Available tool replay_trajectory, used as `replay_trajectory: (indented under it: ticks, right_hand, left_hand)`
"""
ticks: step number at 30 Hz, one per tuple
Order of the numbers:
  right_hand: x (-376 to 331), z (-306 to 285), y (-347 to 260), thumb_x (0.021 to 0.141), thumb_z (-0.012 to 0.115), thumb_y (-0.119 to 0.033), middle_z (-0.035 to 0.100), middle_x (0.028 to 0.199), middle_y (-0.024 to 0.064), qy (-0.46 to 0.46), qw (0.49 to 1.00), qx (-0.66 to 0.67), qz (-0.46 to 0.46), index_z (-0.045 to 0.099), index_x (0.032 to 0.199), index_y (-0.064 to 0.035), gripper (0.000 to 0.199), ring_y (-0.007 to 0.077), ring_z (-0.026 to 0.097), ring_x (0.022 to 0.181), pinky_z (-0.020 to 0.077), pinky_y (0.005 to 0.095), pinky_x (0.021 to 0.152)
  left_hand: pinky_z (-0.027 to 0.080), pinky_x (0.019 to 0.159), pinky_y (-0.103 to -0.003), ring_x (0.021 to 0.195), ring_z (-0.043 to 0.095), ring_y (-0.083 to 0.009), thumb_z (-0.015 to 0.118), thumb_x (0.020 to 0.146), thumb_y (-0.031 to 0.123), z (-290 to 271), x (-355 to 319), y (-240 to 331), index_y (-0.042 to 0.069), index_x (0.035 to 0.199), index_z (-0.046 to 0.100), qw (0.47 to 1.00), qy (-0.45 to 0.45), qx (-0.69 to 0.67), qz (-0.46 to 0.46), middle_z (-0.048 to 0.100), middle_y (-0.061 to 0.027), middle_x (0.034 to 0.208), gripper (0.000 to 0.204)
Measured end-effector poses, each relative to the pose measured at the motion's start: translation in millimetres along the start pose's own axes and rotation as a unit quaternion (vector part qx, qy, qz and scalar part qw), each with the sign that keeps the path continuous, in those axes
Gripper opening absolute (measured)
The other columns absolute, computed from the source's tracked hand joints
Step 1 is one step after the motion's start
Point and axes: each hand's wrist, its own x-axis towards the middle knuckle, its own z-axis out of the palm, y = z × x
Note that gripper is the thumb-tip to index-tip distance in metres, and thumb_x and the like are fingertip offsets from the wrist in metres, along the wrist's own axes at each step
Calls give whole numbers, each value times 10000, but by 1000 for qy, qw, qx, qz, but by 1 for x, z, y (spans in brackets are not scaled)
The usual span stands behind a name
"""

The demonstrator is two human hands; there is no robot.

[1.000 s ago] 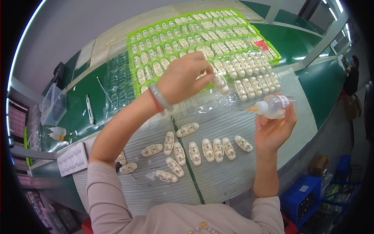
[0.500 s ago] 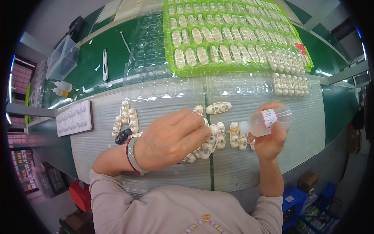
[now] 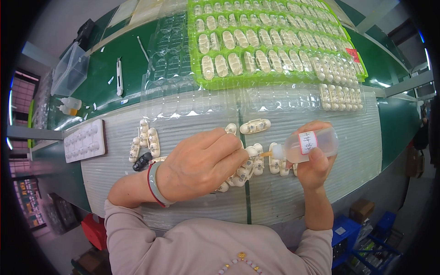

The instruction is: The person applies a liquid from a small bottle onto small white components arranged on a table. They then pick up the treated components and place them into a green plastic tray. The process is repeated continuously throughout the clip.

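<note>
My right hand (image 3: 316, 167) grips a clear squeeze bottle (image 3: 327, 141) with a white cap and a label, lying sideways. Its thin amber nozzle (image 3: 266, 154) points left and meets, or nearly meets, a small white rounded piece (image 3: 251, 151) at my left fingertips. My left hand (image 3: 201, 160) is closed in a pinch on that piece; the fingers hide most of it. Under and beside this hand lies a cluster of cream oval parts (image 3: 240, 176) with silvery dots. Several more stand below the nozzle, and one oval part (image 3: 255, 126) lies alone beyond them.
Farther off, a green tray (image 3: 220, 82) carries rows of cream parts, with clear plastic blister trays (image 3: 183, 98) before it. To the left are three cream parts (image 3: 153, 142), a black part (image 3: 142, 161), a white block (image 3: 85, 141), a utility knife (image 3: 119, 77) and small bottles (image 3: 70, 105).
The squeeze bottle has moved left in my right hand, bringing its nozzle up to the white piece. My left hand stays nearly in place.
</note>
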Motion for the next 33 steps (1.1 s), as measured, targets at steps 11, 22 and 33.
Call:
replay_trajectory:
  ticks: [11, 22, 33]
  right_hand:
    - [1, -7, 2, 748, 576, -323, 515, 862, 140, -11, 1000, -1, -16, 446, 983, 37, 450, 183, 577, 557, 480, 272, 348]
    - [0, -4, -1, 694, 578, -222, 564, 842, 128, 11, 999, 33, 3, 484, 958, 23, 372, 159, 574, 665, 486, 280, 542]
    - [-1, -6, 7, 748, 596, -319, 507, 869, 153, -34, 999, -1, -10, 436, 999, 27, 456, 193, 583, 587, 488, 275, 338]
  left_hand:
    - [442, 531, -281, 632, 520, -193, 702, 635, 21, 1, 0, -1, 43, 856, 615, 1000, 9, 3, -12, 523, -46, 759, 239]
    - [447, 536, -278, 635, 528, -191, 702, 621, 8, 4, -1, -6, 53, 817, 619, 1000, 6, 5, -17, 527, -42, 751, 218]
    - [454, 550, -283, 643, 533, -199, 690, 638, 6, 5, -2, -5, 52, 821, 622, 1000, 10, -1, -18, 523, -43, 753, 200]
